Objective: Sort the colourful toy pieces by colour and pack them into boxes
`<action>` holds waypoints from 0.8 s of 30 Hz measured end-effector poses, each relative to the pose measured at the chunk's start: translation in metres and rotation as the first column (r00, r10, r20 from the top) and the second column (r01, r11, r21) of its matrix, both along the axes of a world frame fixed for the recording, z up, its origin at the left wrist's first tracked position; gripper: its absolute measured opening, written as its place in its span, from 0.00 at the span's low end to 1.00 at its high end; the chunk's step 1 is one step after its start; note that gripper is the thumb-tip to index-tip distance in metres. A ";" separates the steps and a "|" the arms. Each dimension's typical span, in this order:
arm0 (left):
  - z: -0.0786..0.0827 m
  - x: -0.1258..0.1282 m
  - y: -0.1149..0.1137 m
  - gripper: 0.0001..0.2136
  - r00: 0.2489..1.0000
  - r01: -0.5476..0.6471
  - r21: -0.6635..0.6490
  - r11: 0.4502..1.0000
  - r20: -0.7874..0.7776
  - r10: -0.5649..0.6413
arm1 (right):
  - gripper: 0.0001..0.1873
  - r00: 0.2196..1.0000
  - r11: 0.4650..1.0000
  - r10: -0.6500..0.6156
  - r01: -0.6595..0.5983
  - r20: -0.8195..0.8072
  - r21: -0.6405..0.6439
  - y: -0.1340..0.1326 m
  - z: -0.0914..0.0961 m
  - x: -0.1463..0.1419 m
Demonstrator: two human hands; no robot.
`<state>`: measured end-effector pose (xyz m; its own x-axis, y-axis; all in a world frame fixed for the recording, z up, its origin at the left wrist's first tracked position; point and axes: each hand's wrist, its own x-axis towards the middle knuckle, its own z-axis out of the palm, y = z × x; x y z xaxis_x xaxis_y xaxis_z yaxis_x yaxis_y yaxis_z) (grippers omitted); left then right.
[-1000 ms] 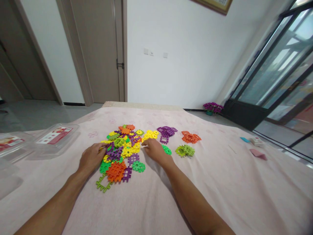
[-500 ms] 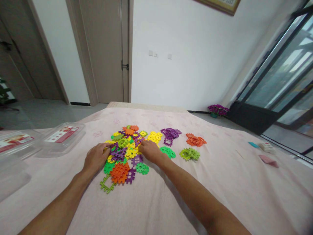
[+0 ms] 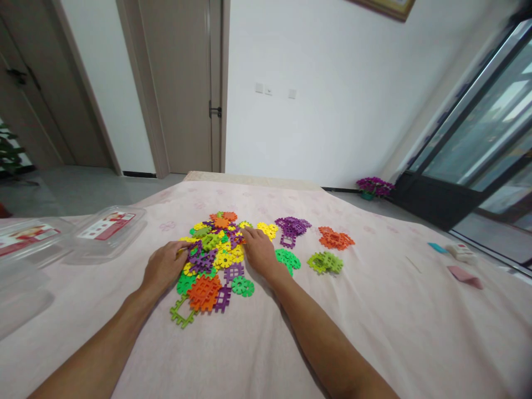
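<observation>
Obs: pile of plastic pieces (image 3: 214, 249) on bed (image 3: 374, 310), between both hands. L hand (image 3: 164, 266): fingers curled at pile's left edge, grip unclear. R hand (image 3: 260, 252): fingers loose, flat on far-right edge, no grip seen.

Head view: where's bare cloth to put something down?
Free: the near cloth between both forearms, below the mixed pile; the wide stretch right of the lime pieces, up to the small items; the strip between pile and clear lid. Crowded: around the left hand and right hand.
</observation>
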<state>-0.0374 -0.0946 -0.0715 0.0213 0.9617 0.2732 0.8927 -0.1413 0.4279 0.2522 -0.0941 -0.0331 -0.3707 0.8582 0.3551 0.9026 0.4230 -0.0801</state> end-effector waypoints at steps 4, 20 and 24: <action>0.001 0.000 0.000 0.20 1.000 0.002 -0.005 1.000 0.005 -0.002 | 0.21 0.998 0.996 0.050 -0.047 0.039 -0.078 0.006 -0.004 -0.003; 0.000 0.000 0.001 0.20 1.000 0.003 0.023 1.000 -0.016 -0.003 | 0.13 0.862 0.985 0.166 -0.170 -0.478 0.036 0.001 -0.017 -0.002; 0.002 0.002 -0.002 0.20 1.000 -0.009 0.028 1.000 -0.009 0.010 | 0.16 0.865 0.999 0.051 -0.042 -0.500 0.030 0.005 -0.018 0.006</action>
<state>-0.0355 -0.0962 -0.0693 0.0147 0.9538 0.3002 0.8978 -0.1447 0.4160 0.2582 -0.0887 -0.0511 -0.1786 0.8365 0.5181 0.7226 0.4689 -0.5079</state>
